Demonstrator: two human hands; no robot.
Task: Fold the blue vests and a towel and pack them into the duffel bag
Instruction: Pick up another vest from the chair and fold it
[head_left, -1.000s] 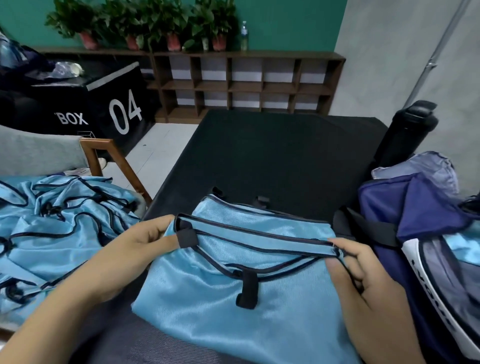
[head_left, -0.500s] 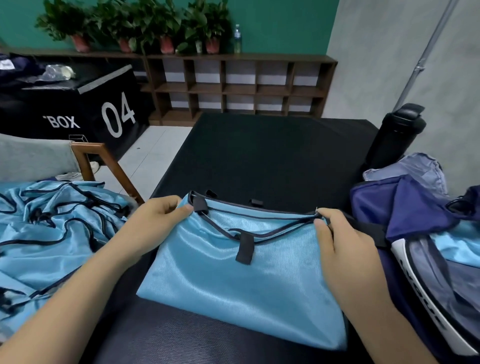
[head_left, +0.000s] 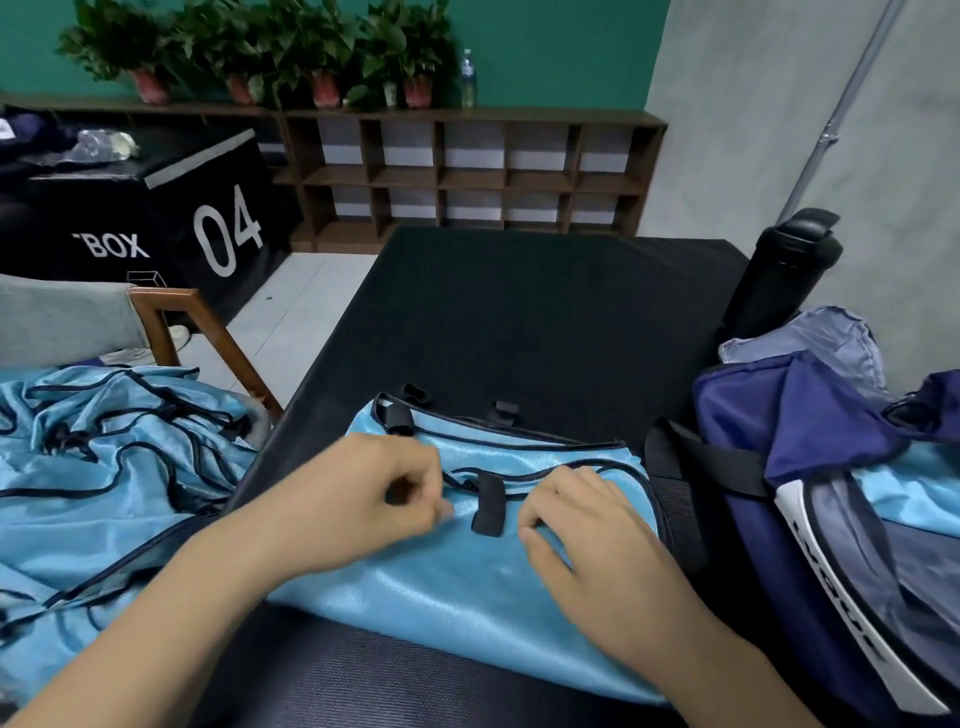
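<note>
Because the folded vest (head_left: 457, 587) is thin, glossy mesh, it will likely handle as light, limp and slippery; it lies near the front of the black desk (head_left: 519, 322), its dark-trimmed neckline toward the far side and a small black tab (head_left: 488, 504) at its middle. The left hand (head_left: 358, 504) sits on the vest's left part with fingers curled and thumb meeting the fingertips just left of the tab; motion blur hides whether any cloth is caught there. The right hand (head_left: 587, 535) is bent over the cloth just right of the tab, its thumb and forefinger appearing to pinch a small ridge of fabric. Such cloth would slide off a flat push; the bound edges and the doubled fold look like the firmer places to take hold, with both hands well apart so the layers do not slump open. To the right the duffel bag (head_left: 810, 467) stands open, its strap touching the vest's right edge, with blue cloth already showing inside; a pale lilac cloth (head_left: 821, 338) lies on its far side, possibly the towel, and a black bottle (head_left: 779, 270) stands beyond. To the left a heap of unfolded vests (head_left: 104, 467) lies past the desk's edge, beside a wooden chair arm (head_left: 208, 332); the far half of the desk offers open room.
</note>
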